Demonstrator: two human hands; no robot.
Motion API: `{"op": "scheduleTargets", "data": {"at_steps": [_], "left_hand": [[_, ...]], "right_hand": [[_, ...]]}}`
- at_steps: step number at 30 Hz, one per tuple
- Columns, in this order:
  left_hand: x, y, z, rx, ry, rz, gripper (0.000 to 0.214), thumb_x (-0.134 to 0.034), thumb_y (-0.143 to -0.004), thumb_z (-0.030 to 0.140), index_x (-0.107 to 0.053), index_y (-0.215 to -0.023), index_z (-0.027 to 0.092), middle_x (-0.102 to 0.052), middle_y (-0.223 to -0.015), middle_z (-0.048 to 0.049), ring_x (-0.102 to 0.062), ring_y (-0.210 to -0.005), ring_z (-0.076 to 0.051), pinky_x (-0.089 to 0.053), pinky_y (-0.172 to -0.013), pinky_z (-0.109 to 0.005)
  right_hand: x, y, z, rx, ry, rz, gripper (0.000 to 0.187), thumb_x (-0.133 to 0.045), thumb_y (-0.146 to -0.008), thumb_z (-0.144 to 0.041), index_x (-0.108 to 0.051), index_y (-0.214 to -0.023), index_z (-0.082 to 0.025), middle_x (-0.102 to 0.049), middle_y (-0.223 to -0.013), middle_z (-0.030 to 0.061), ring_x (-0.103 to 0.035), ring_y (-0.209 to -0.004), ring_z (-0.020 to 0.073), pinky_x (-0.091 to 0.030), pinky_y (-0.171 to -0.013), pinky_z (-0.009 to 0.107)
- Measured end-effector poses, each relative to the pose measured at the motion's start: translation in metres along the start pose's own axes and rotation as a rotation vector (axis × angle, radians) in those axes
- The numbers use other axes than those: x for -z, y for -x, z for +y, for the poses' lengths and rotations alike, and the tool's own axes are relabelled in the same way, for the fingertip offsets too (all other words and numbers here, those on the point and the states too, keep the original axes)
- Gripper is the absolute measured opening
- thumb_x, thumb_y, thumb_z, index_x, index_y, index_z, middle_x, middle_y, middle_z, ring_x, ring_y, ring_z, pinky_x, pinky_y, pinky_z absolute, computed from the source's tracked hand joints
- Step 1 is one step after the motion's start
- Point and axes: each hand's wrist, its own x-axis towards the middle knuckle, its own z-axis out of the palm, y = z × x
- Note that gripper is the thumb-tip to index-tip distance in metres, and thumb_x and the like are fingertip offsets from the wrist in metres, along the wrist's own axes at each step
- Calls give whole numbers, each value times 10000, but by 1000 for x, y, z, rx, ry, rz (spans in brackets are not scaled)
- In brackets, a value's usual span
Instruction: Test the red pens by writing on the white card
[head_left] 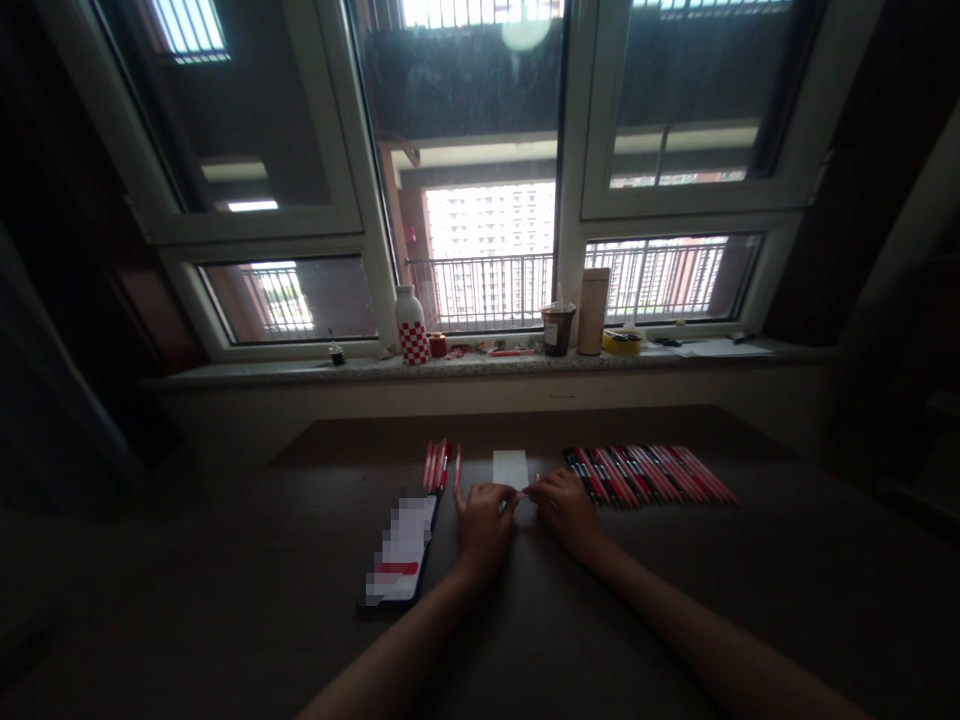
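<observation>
My left hand (484, 520) and my right hand (566, 510) meet at the middle of the dark table (225, 600), fingers curled and pinched together on a small red pen-like item (523, 492). Just beyond the fingertips lies a white slip of paper (511, 467). A few red pens (439, 465) lie to the left of my left hand. A long row of red and black pens (649, 474) lies to the right of my right hand.
A phone (400, 550) with a lit screen lies left of my left forearm. On the windowsill (262, 372) stand a red-checked white bottle (412, 327), a dark cup (557, 329), a tall beige tumbler (593, 311) and a yellow tape roll (622, 342).
</observation>
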Motion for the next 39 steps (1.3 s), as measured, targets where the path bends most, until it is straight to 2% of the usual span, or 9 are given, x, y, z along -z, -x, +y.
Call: {"op": "scheduleTargets", "data": {"at_steps": [5,12,16,31,39], "left_hand": [[-2,0,-2,9,14,-5,157,-542,-864,328,-678,-869,249,-715,-955,-12,-577,-1002,-207,-142,-1101,-516],[1,1,0,24,4,-21,162,-541,-864,334,-686,-854,263,-716,-941,-7,-574,-998,-208,-153,-1100,-519],[1,1,0,28,11,-17,172,-537,-868,335,-690,-840,261,-712,-935,-10,-574,-993,-211,-160,-1098,-514],[1,1,0,30,9,-5,149,-561,-855,331,-696,-833,272,-709,-933,-2,-575,-1005,-220,-227,-1043,-483],[1,2,-1,18,15,2,137,-572,-852,327,-696,-829,274,-702,-927,10,-570,-1004,-204,-186,-1066,-486]], "right_hand": [[0,0,0,-8,-50,-14,217,-546,-870,-156,-712,-979,-244,-696,-941,50,-545,-934,224,-380,-853,365],[0,0,2,-54,-84,0,123,-564,-870,-207,-681,-909,-210,-677,-914,51,-548,-932,218,-393,-843,351],[-1,-1,3,-79,-72,11,97,-586,-864,-237,-677,-847,-208,-651,-902,57,-528,-939,224,-392,-845,354],[-3,0,4,-78,-47,27,114,-603,-863,-238,-701,-821,-197,-643,-920,79,-501,-957,237,-395,-867,373],[-5,0,5,-86,-20,6,116,-595,-869,-231,-693,-822,-192,-637,-944,81,-488,-975,239,-384,-879,374]]}}
